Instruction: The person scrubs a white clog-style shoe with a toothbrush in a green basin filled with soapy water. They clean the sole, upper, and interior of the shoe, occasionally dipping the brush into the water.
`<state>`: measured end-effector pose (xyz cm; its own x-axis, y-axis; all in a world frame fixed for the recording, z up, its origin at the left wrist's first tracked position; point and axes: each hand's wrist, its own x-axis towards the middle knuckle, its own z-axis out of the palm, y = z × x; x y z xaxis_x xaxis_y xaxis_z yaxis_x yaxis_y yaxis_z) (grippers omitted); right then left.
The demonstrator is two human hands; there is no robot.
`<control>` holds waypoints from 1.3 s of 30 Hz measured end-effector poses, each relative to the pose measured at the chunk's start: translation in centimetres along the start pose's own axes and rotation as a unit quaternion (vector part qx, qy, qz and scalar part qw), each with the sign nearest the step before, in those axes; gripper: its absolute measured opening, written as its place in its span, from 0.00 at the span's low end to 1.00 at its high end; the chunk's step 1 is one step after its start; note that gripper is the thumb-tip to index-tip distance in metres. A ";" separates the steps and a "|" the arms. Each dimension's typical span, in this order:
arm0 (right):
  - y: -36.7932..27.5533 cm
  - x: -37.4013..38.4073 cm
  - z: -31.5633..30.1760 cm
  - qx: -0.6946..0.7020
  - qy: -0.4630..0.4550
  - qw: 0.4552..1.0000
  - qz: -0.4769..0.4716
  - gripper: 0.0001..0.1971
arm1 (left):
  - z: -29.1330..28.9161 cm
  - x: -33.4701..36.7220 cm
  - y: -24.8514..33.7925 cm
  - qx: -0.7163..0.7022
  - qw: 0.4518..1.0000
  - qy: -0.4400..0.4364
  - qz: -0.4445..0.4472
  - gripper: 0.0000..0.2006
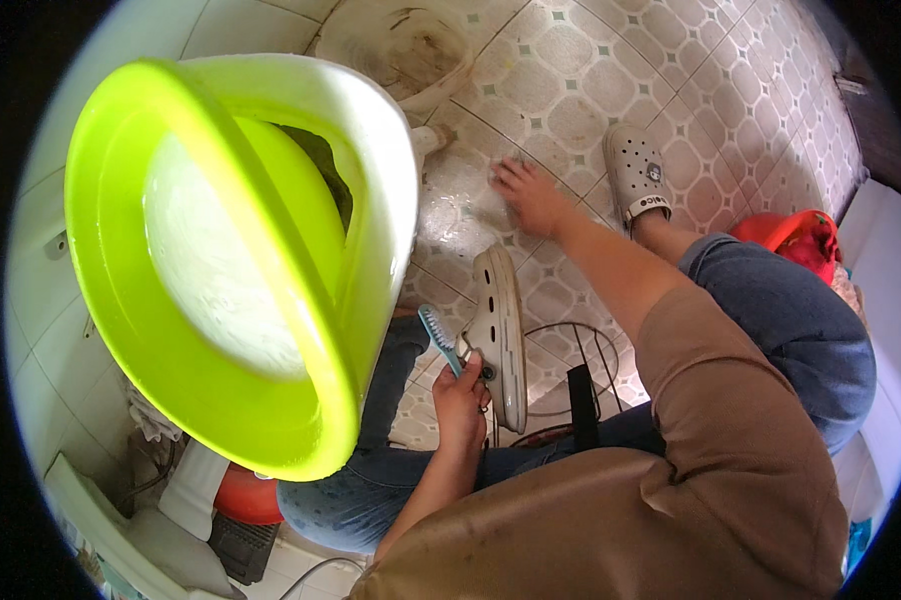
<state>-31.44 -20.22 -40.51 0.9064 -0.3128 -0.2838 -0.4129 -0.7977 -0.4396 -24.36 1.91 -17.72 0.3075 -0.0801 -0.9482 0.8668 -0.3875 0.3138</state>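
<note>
My left hand [459, 400] is closed around the heel strap of a beige clog [506, 335], which stands on its side above the tiled floor. In the same grip is a light-blue toothbrush [438, 335], its white bristles pointing up and away from me. My right hand [524, 200] is stretched out over wet floor tiles beyond the clog. Its fingers are spread and nothing shows in them; whether they touch the floor I cannot tell.
A lime-green basin [121, 310] of cloudy water sits tilted-looking on a white sink [396, 140] at left. Beyond is a translucent tub [451, 80]. A matching clog [633, 165] is on my right foot. Nearby are a wire rack [611, 350] and a red container [821, 235].
</note>
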 end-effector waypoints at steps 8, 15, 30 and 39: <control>3.2 -4.3 1.9 0.037 -0.072 0.997 0.010 0.18 | -0.6 0.3 -0.4 -0.007 1.000 -0.011 0.000 0.06; 4.6 -0.8 0.1 0.635 0.049 0.671 0.379 0.10 | -0.2 -0.2 0.0 0.000 1.000 -0.020 0.023 0.08; 5.1 -7.6 -31.4 0.807 0.071 0.581 0.082 0.10 | -1.7 -0.6 -1.9 0.029 0.984 -0.076 0.159 0.07; 8.8 -29.0 -49.6 0.707 0.258 0.653 0.079 0.12 | -3.1 1.7 -3.4 0.070 0.979 -0.041 0.189 0.06</control>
<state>-56.98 -43.73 6.14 0.6011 -0.7569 -0.2565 0.1569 0.4266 -0.8907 -25.54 5.95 -20.22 0.5580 -0.3139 -0.7682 0.6328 -0.4378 0.6386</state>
